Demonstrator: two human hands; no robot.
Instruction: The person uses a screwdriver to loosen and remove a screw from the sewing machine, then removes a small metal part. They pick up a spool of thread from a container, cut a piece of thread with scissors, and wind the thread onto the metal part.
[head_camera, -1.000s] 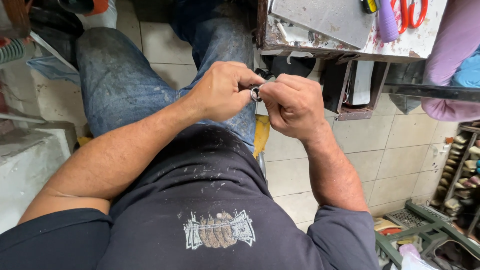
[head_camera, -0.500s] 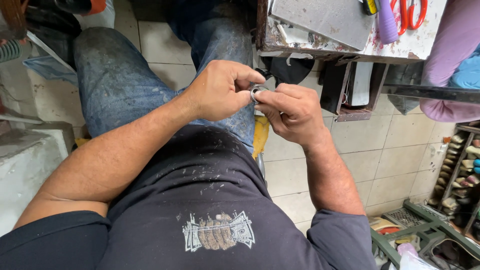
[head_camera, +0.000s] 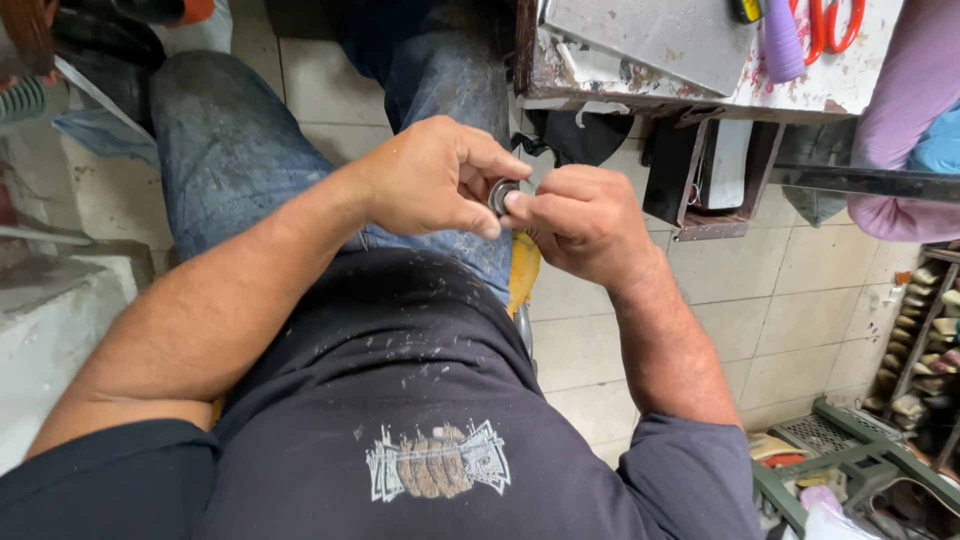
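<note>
both hands up in front of my belly, over my lap, w/ a small round metal ring (head_camera: 500, 195) pinched between them. left hand (head_camera: 430, 180) curls round it from the left, thumb and forefinger closed on its rim; right hand (head_camera: 580, 222) meets it from the other side, thumb tip pressed on its face. so both grips are narrow and shut on that one part, held close so i can see it and keep it from slipping; can't tell more of the part, fingers hide most of it.

i'm seated, jeans (head_camera: 230, 140) knees out ahead, dark t-shirt (head_camera: 400, 400) speckled w/ dust. the table (head_camera: 620, 75) is just past my hands, its near edge worn and stained. on it: a grey flat plate (head_camera: 650, 35) by the near edge, a purple handle (head_camera: 780, 40) and red-handled scissors (head_camera: 830, 25) toward the far right corner. a dark open box (head_camera: 715, 175) hangs under the near edge.

floor (head_camera: 780, 310) is pale tile. rows of small items on a rack (head_camera: 920, 350) at the right, green crate (head_camera: 840, 460) low right, pink cloth (head_camera: 900, 110) beside the table's right side.
</note>
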